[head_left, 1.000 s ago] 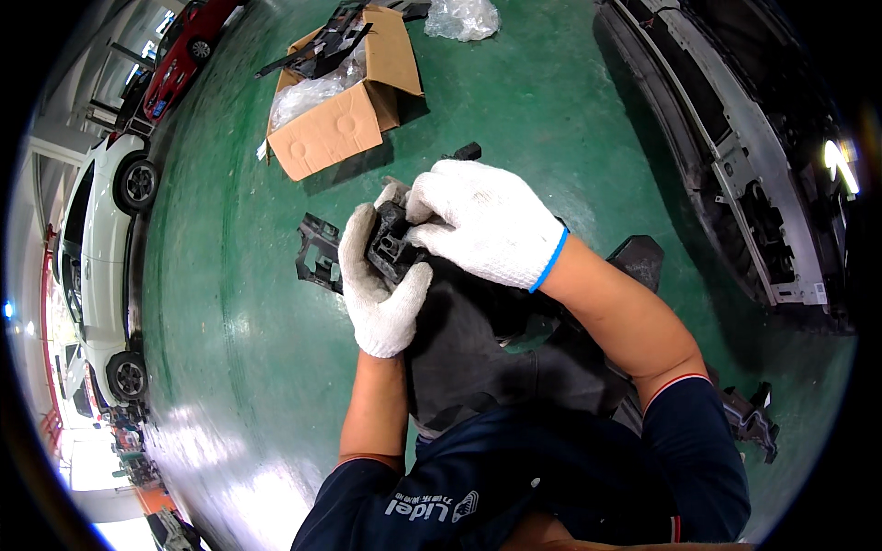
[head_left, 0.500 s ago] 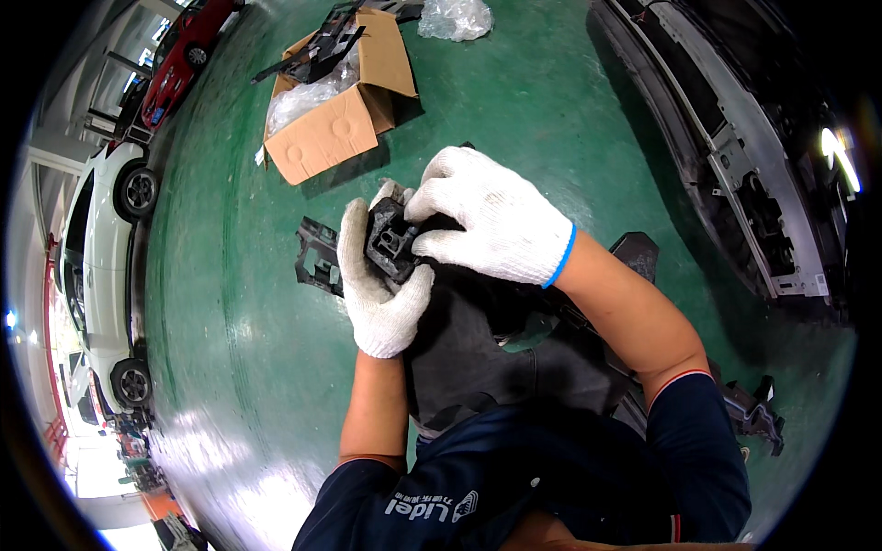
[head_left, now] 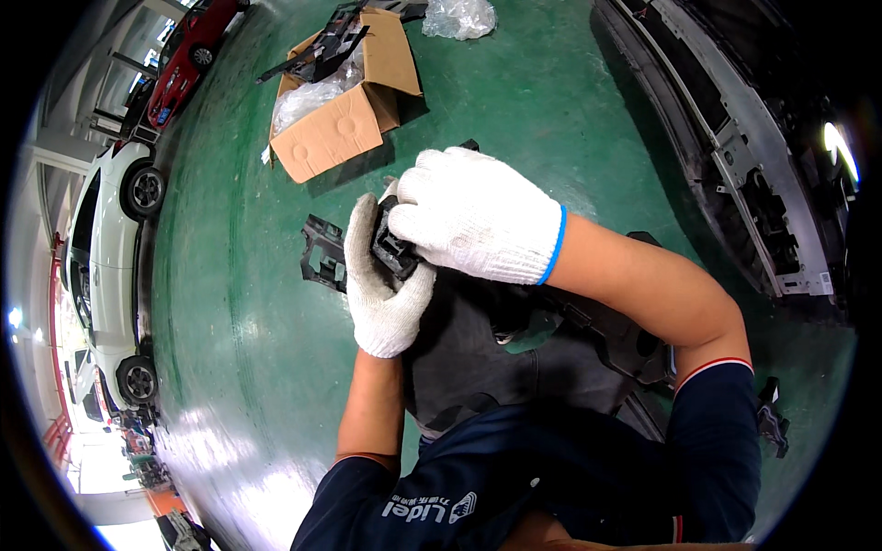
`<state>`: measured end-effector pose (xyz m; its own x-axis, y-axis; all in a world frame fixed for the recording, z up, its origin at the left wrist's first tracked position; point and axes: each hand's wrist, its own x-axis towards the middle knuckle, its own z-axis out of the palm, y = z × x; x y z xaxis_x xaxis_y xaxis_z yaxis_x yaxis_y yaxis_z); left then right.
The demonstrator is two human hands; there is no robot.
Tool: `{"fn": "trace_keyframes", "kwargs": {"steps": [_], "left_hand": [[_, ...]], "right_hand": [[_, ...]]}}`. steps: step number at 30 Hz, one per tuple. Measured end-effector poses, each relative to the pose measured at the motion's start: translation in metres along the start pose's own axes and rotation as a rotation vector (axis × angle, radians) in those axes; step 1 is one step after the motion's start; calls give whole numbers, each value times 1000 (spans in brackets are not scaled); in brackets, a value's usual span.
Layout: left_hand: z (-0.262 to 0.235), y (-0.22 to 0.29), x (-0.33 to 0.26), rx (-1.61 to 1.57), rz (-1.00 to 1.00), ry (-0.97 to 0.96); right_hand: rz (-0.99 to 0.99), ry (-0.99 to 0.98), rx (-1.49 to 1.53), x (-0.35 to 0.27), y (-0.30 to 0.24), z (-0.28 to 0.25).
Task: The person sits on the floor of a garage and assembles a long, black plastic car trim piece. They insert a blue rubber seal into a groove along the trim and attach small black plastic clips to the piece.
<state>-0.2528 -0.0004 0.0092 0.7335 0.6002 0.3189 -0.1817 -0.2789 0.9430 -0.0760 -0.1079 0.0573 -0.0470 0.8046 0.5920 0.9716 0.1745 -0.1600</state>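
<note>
My left hand (head_left: pixel 390 312), in a white knit glove, grips a black plastic car bracket (head_left: pixel 394 246) with the thumb on the near side and the fingers on the far side. My right hand (head_left: pixel 482 216), gloved the same with a blue cuff edge, is closed against the bracket's right side; its fingertips are partly hidden, so whether they pinch a smaller piece does not show. Left of my left hand juts an open-framed black plastic end (head_left: pixel 323 257), perhaps part of the same piece. Below the hands are my dark-clothed legs (head_left: pixel 478 358).
An open cardboard box (head_left: pixel 331 147) with black trim parts and clear wrap stands ahead on the green floor, a plastic bag (head_left: pixel 459 16) beyond it. A large car front assembly (head_left: pixel 735 156) lies at right. More black parts (head_left: pixel 634 344) sit by my right arm. Cars line the left, including a white car (head_left: pixel 106 275).
My right hand has turned and shifted slightly left over the bracket, covering more of it, and its elbow has swung outward to the right. The left hand still holds the bracket.
</note>
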Motion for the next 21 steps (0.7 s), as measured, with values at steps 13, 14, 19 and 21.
{"fn": "trace_keyframes", "kwargs": {"steps": [13,14,19,21], "left_hand": [[2,3,4,-5,-32,-4],[2,4,5,9,-35,-3],[-8,7,6,94,-56,-82],[-15,0,4,-30,-82,-79]], "right_hand": [[-62,-15,78,-2,-16,9],[-54,-17,73,-2,-17,11],[-23,-132,186,8,-6,3],[-54,-215,354,17,8,-4]]}}
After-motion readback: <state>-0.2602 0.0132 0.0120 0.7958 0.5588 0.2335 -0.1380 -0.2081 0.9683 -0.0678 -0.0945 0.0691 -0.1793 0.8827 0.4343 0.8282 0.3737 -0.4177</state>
